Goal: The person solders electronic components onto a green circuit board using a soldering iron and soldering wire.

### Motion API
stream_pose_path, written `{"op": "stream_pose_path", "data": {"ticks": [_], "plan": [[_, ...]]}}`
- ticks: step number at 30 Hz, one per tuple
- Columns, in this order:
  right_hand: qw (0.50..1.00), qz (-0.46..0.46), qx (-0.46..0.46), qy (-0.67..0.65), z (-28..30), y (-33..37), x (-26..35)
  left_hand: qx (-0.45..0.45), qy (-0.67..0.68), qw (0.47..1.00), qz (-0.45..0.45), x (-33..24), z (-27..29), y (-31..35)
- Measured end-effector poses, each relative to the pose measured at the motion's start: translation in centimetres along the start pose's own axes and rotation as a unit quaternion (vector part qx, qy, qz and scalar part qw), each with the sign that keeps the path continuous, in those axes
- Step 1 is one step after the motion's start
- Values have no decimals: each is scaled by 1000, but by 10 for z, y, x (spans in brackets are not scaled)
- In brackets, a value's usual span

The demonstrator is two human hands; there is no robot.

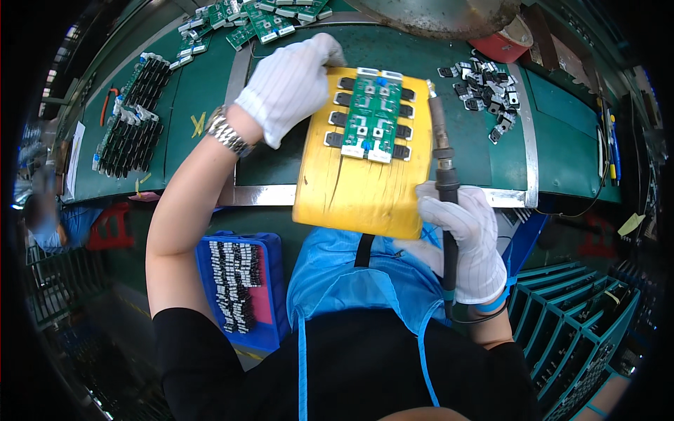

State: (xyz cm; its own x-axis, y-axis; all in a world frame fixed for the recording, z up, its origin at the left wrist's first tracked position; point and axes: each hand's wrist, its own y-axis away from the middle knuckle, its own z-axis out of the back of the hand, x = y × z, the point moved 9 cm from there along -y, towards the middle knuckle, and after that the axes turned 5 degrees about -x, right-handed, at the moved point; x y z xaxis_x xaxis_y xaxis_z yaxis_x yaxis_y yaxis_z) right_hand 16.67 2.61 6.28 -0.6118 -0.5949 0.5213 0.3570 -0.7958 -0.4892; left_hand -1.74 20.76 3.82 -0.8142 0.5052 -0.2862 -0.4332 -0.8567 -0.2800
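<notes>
Head view: gripping soldering iron [447, 179] in gloved right hand [469, 242], fingers wrapped around dark handle. Pointing lengthwise away from body, metal end just beside right edge of yellow block [358, 200]. Trailing cable [477, 321] off handle's near end, close to right wrist.

Got gloved left hand [291, 84] at block's far-left corner, back of hand to camera, fingers bent. Can't tell whether closed on anything, fingertips partly hidden. Wearing metal watch [228, 133] on left wrist.

See green circuit board assembly [375, 116] lying flat on block's far half, between left hand and iron. Fitted with white connectors at far and near ends, small blue parts, plus four black components sticking out along each side. Note block lying across near edge of green counter [477, 154], overhanging toward blue apron [351, 281].

Elsewhere on counter, see loose black components with metal tabs [491, 95] heaped at right, green boards [270, 21] piled at far left, black parts [133, 144] stacked in rows at left.

Below counter level: see blue bin [276, 281] at left with rows of black-and-white parts [235, 284] inside, teal rack [562, 330] at lower right.
</notes>
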Motion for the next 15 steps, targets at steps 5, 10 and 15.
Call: {"op": "stream_pose_path", "data": {"ticks": [5, 10, 15], "plan": [[996, -56, -46, 47, 20, -2, -27, -8, 33, 998, 55, 16, 31, 46], [995, -18, -95, 2, 7, -5, -45, -24, 131, 982, 138, 18, 46, 113], [993, -31, -113, 11, 9, -23, -52, -31, 193, 958, 210, 3, 53, 143]]}}
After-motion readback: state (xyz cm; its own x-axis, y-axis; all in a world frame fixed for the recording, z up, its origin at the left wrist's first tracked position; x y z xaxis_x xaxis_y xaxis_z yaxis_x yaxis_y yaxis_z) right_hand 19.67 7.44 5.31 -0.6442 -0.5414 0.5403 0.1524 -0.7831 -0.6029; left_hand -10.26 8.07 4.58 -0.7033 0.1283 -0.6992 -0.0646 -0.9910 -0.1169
